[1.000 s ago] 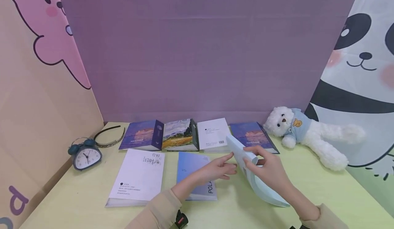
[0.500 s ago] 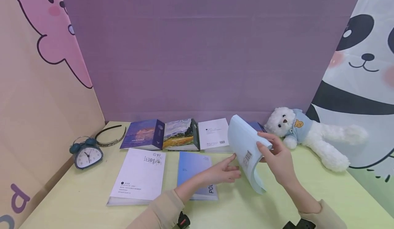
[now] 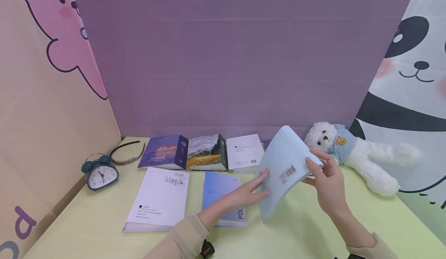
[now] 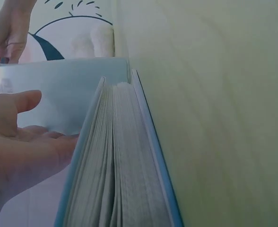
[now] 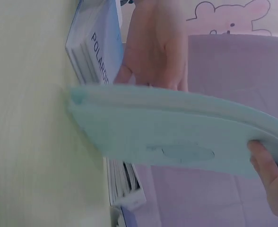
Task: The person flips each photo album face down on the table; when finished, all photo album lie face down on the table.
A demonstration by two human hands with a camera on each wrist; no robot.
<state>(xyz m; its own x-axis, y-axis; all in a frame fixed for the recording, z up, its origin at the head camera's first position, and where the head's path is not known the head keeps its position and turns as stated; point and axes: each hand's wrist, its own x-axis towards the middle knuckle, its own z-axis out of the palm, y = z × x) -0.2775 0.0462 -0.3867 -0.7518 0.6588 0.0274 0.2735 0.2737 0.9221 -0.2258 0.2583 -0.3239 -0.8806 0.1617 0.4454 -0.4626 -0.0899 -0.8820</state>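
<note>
A thin, pale blue book [image 3: 283, 174] with a barcode on its cover is held up, tilted and slightly bowed, above the table. My right hand [image 3: 329, 185] grips its right edge, thumb on the barcode side and fingers behind. At the left edge, my left hand [image 3: 245, 193] reaches to the cover with thumb and fingers extended; the left wrist view shows this hand [image 4: 28, 142] fairly straight-fingered. Just under the left forearm lies a blue POLAROID book [image 3: 219, 191]. The right wrist view shows the pale blue book's other side [image 5: 177, 137], bearing a faint oval mark.
A white book [image 3: 158, 199] lies at front left. Along the back are a purple album [image 3: 162, 150], a landscape-covered album [image 3: 203, 152] and another white book [image 3: 244, 150]; one more is mostly hidden. An alarm clock [image 3: 102, 175], headband [image 3: 127, 160] and white teddy bear [image 3: 366, 154] flank them.
The pale blue book has been raised and turned so its barcode side faces up toward me. My right hand has moved up and right with it; my left hand now meets its left edge.
</note>
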